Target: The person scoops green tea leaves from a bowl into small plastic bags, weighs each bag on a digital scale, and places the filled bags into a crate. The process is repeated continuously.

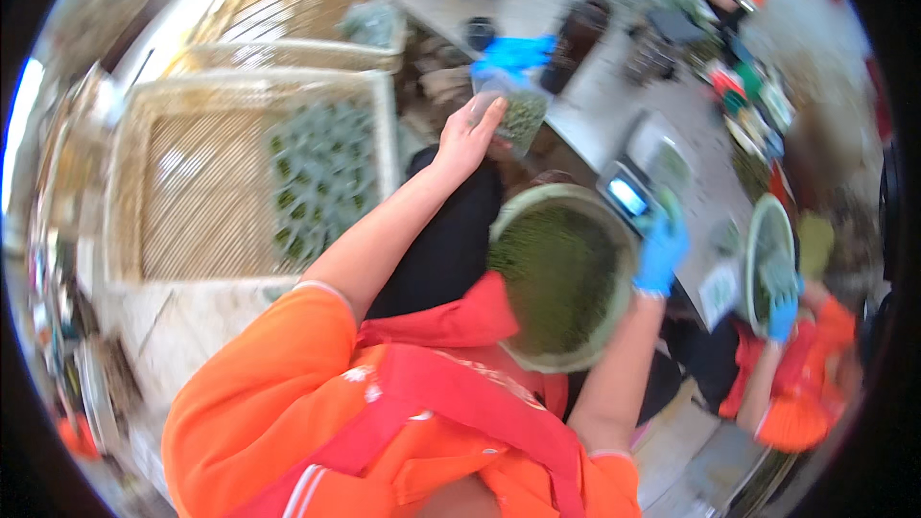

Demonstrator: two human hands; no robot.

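two pale crates (pixel 206 197); one bare left hand (pixel 466 139), fingers pinching one clear bag (pixel 521 118) of greens near one table (pixel 587 110); one basin (pixel 619 302); one scale (pixel 628 196); one gloved right hand (pixel 662 249), fingers half-bent, grip too blurred to tell.

The table (pixel 593 121), pale grey with a smooth top, runs slantwise through the view. On it stand a scale (pixel 628 196) with a lit display and a clear bag (pixel 670 163) on its plate, a dark brown jar (pixel 580 43), a black cup (pixel 480 34) near the edge and, beside them, a crumpled blue thing (pixel 518 56).
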